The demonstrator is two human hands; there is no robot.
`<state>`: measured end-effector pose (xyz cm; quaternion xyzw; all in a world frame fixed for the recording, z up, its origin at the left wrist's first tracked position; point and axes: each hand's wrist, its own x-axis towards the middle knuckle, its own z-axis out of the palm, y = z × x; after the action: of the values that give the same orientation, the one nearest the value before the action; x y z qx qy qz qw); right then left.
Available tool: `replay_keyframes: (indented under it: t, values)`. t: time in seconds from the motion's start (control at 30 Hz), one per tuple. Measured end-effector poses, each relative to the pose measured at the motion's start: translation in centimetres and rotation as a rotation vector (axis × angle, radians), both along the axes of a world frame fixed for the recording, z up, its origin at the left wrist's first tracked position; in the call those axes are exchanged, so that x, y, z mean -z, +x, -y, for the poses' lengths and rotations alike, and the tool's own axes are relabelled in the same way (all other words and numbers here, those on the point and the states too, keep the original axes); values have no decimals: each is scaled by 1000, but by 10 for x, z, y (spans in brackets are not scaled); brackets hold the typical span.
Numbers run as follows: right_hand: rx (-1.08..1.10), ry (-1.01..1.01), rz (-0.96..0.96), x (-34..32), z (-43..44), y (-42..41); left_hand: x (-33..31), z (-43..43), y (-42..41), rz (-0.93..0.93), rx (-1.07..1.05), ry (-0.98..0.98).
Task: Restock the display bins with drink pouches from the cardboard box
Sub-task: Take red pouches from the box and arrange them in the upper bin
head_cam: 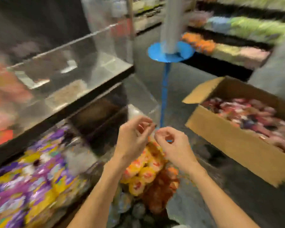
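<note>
Two hands are raised close together, left hand (133,137) beside right hand (173,143), fingers loosely curled above orange pouches (143,168); any grip is lost to blur. Pink drink pouches (247,116) are seen filling the cardboard box (234,145), right.

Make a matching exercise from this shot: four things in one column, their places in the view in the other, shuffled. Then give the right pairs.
Things
1. cardboard box
2. purple and yellow pouches
3. blue disc
4. orange and yellow pouches

Places in the head view
A. top centre, around a pale pole
B. lower left
C. right side, flaps open
D. lower centre

Pairs: 1-C, 2-B, 3-A, 4-D
</note>
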<state>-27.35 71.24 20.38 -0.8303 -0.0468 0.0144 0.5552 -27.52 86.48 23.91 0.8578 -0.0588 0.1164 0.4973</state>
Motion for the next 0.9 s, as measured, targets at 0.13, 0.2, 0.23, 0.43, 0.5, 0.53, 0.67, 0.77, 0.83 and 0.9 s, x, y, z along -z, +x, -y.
replay_keyframes:
  t: [0.13,0.2,0.23,0.43,0.5,0.53,0.67,0.77,0.83,0.9]
  values:
    - [324,-33,-80,25,107,-13,49,104,58,-100,310,-67]
    - [386,-81,-133,27,156,-13,71,157,88,-159,444,5]
    - [411,-115,-167,28,181,-10,76,184,100,-183,482,38]
    - [617,-107,-319,75,314,43,132,312,178,-374,656,193]
    - [633,-73,-367,101,352,73,163,347,210,-416,638,228]
    - [644,-63,-391,112,370,89,177,363,225,-432,620,240]
    - [636,-70,-553,155,429,144,221,415,273,-502,525,284]
    - [600,-118,-664,182,458,173,244,433,301,-594,501,363]
    - [582,-105,-767,207,468,189,257,439,317,-633,484,447]
    - [594,-60,-917,231,473,200,270,445,327,-634,480,558]
